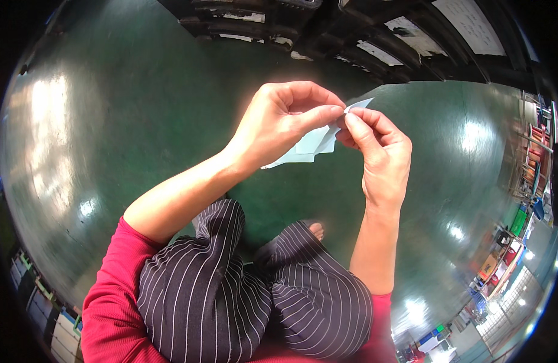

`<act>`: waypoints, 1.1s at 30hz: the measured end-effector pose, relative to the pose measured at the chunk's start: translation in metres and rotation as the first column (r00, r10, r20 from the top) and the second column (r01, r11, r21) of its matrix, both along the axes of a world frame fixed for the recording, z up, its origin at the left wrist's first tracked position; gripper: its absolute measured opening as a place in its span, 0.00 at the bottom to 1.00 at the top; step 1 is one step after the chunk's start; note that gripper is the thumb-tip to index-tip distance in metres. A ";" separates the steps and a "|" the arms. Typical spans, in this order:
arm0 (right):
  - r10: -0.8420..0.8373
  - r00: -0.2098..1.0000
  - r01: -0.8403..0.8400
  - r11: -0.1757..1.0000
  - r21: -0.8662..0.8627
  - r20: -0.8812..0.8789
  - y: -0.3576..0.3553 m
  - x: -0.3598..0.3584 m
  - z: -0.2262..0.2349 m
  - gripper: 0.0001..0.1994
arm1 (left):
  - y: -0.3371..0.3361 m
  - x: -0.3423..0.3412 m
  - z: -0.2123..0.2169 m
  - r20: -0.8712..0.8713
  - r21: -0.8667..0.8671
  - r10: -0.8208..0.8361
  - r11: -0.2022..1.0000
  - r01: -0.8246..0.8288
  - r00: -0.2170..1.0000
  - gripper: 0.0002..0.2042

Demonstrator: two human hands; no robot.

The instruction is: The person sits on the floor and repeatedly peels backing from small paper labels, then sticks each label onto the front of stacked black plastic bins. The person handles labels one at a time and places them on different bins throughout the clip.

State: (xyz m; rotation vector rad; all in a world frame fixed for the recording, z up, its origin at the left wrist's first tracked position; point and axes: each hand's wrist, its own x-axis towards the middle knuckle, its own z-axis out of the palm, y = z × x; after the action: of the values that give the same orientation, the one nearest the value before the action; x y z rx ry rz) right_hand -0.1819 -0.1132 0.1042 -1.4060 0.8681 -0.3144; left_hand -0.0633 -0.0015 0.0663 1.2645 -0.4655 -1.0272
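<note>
Several pale blue-white paper slips [309, 144] hang together below my fingers, out in front of my knees. My left hand [285, 118] pinches them at their upper corner between thumb and forefinger. Close against it, my right hand [378, 142] is closed, its thumb and forefinger pinching the same corner, where one pointed end of paper sticks up to the right. The fingertips of both hands nearly meet there. Part of the slips is hidden behind my left hand, so how they are joined I cannot tell.
Black racks or bins [351, 36] with white paper labels stand along the far side. Around me spreads a shiny green floor [140, 91]. My bent knees in striped trousers [200, 296] are below my hands. Shelves with colourful goods [502, 260] line the right edge.
</note>
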 end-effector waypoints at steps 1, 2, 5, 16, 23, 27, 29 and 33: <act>0.002 1.000 -0.002 1.000 -0.002 -0.004 0.002 0.000 0.001 0.08 | 0.001 0.000 0.000 -0.020 0.010 -0.004 1.000 0.005 1.000 0.10; 0.003 1.000 -0.003 1.000 -0.006 -0.003 0.002 0.000 0.001 0.08 | 0.001 0.001 0.001 -0.034 0.018 -0.009 1.000 0.009 0.999 0.10; 0.022 1.000 -0.023 0.999 -0.036 -0.013 0.001 -0.001 0.000 0.09 | 0.001 0.003 0.000 -0.074 0.017 -0.024 1.000 0.025 0.997 0.11; 0.041 0.999 -0.040 0.997 -0.066 0.004 0.001 0.002 0.000 0.07 | -0.001 0.005 -0.001 -0.128 0.002 -0.035 0.999 0.036 0.991 0.11; 0.059 0.998 -0.057 0.997 -0.057 0.035 -0.001 0.001 -0.001 0.07 | -0.001 0.005 0.001 -0.151 0.004 -0.039 0.999 0.040 0.988 0.11; 0.059 0.998 -0.057 0.997 -0.049 0.037 -0.001 0.001 -0.001 0.07 | -0.001 0.005 0.001 -0.154 0.013 -0.040 0.999 0.043 0.987 0.11; 0.057 0.997 -0.055 0.998 -0.039 0.055 -0.002 0.001 -0.003 0.07 | -0.002 0.005 0.000 -0.143 0.003 -0.041 0.999 0.041 0.989 0.10; 0.060 0.997 -0.057 0.996 -0.066 0.053 -0.002 0.001 -0.002 0.07 | -0.003 0.005 0.000 -0.120 -0.012 -0.039 0.999 0.038 0.992 0.10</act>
State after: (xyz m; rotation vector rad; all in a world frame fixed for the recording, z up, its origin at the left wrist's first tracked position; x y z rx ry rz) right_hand -0.1814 -0.1155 0.1021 -1.4732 0.7762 -0.3373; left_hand -0.0586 -0.0044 0.0659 1.1816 -0.4026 -1.1256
